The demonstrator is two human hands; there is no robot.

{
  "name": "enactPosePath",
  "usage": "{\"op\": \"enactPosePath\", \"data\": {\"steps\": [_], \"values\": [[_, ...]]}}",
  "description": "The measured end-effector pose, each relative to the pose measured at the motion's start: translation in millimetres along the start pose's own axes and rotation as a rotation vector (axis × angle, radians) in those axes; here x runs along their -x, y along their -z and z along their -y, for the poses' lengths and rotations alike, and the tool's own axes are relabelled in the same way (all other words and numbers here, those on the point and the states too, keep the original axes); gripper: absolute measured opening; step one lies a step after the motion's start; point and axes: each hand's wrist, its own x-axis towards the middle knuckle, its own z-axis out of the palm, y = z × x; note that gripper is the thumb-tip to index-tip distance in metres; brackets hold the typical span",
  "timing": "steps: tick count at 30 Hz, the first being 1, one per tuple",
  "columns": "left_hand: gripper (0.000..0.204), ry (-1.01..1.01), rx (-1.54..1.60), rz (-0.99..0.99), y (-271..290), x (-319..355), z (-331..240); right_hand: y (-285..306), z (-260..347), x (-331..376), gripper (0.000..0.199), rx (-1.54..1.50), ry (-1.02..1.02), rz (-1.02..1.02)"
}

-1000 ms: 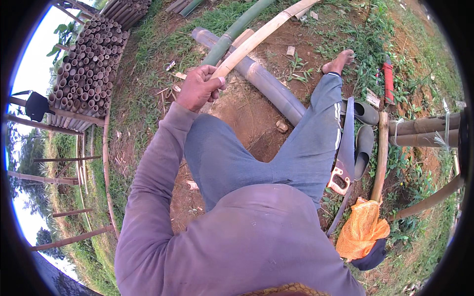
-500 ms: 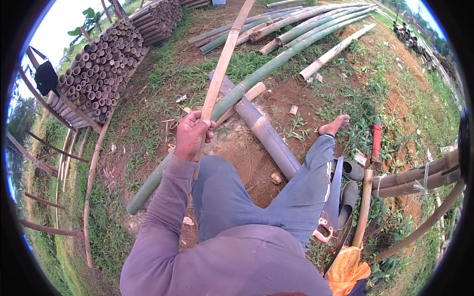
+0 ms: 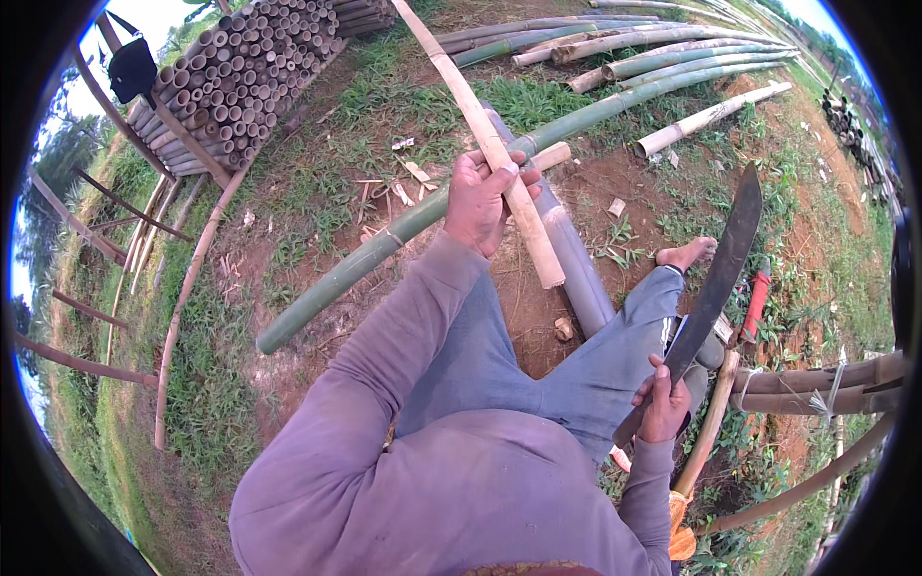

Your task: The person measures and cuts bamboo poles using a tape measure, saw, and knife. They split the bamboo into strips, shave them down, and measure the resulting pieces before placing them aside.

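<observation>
Bamboo slat point(image 3: 480, 125) gripped, machete point(image 3: 715, 278) well apart

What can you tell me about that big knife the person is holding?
The machete has a long, dark, slightly curved blade that widens toward its blunt tip, metal by the look of it and dull rather than shiny. The right hand grips its handle, which the fingers mostly hide. The blade points up and away from the person, tilted to the right, raised above the outstretched leg and the ground. Nothing but that hand touches it.
</observation>
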Motion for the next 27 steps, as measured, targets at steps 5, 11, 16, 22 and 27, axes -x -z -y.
{"op": "enactPosePath", "data": {"steps": [5,11,16,22,27], "values": [[0.020,0.073,0.039,-0.061,-5.8,0.9,61.5,-97.8,33.4,-31.8,0.039,-0.223,-0.045,0.188],[0.023,0.179,0.017,-0.190,-1.4,10.2,76.8,-131.3,25.6,-54.1,0.025,-0.343,-0.016,0.175],[0.024,0.225,0.102,-0.078,7.9,16.4,66.3,-138.3,31.1,-58.3,0.019,-0.396,0.017,0.191],[0.030,0.326,0.218,0.123,7.1,57.1,63.5,-147.4,53.6,-63.3,0.018,-0.291,0.095,0.279],[0.034,0.250,0.200,0.257,7.9,47.6,65.0,-153.2,45.8,-56.2,0.031,-0.265,0.119,0.255]]}}
